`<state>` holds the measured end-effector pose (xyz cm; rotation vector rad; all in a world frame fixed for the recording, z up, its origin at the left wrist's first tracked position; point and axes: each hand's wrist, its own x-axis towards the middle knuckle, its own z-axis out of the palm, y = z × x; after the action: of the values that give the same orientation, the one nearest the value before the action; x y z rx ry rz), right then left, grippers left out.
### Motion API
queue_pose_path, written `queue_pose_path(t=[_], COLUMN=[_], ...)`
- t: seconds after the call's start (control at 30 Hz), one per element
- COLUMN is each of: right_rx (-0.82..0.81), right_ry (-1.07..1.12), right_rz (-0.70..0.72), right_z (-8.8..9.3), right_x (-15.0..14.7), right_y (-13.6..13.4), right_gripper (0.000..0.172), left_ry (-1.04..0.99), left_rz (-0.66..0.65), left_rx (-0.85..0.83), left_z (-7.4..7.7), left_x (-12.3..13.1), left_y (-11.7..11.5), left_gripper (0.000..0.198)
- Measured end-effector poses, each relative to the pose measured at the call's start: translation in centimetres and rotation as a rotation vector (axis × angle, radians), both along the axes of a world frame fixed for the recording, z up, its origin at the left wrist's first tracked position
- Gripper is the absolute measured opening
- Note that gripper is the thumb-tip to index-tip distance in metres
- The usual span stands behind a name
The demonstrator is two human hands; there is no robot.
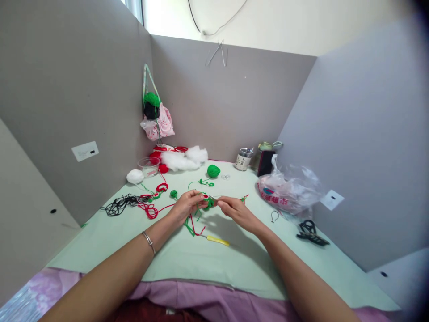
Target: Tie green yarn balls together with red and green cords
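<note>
My left hand [189,205] pinches a small green and red crochet piece [209,203] over the middle of the table. My right hand [236,212] is closed at the right side of that piece. A thin dark tool tip seems to show between its fingers and the piece, too small to name. From the work hang red and green yarn ends [189,227]. A crochet hook with a yellow handle [217,241] lies on the table below my hands. Just left of my left hand is a tiny ball of green yarn [173,194].
A green yarn ball [213,171], white stuffing [184,159] and a clear plastic tub [149,167] are at the back. Black cord [124,205] and red yarn [149,211] lie left. A plastic bag [284,188], a can [243,159] and a black claw clip [311,233] stand right. Grey partitions enclose the table.
</note>
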<state>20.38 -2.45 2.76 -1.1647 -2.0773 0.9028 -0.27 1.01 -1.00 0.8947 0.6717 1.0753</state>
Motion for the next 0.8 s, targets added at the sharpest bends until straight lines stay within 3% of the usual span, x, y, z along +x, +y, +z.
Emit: queue_pose_path(t=[0.17,0.5,0.8], right_rx=[0.109,0.208,0.022], right_ry=[-0.140,-0.201,0.003], right_rz=[-0.100,-0.122,-0.055], right_z=[-0.7,-1.2,-1.0], right_x=[-0.2,-0.4,-0.5], right_y=[0.1,0.3,0.6], right_gripper=[0.043,0.044,0.044], left_ry=[-0.017,-0.016,-0.034], left_rz=[-0.019,-0.117,-0.174], left_rx=[-0.005,-0.009,-0.007], left_z=[-0.1,0.5,1.0], left_x=[0.1,0.2,0.3], left_y=[-0.1,-0.7,-1.1], left_gripper=[0.025,0.023,0.023])
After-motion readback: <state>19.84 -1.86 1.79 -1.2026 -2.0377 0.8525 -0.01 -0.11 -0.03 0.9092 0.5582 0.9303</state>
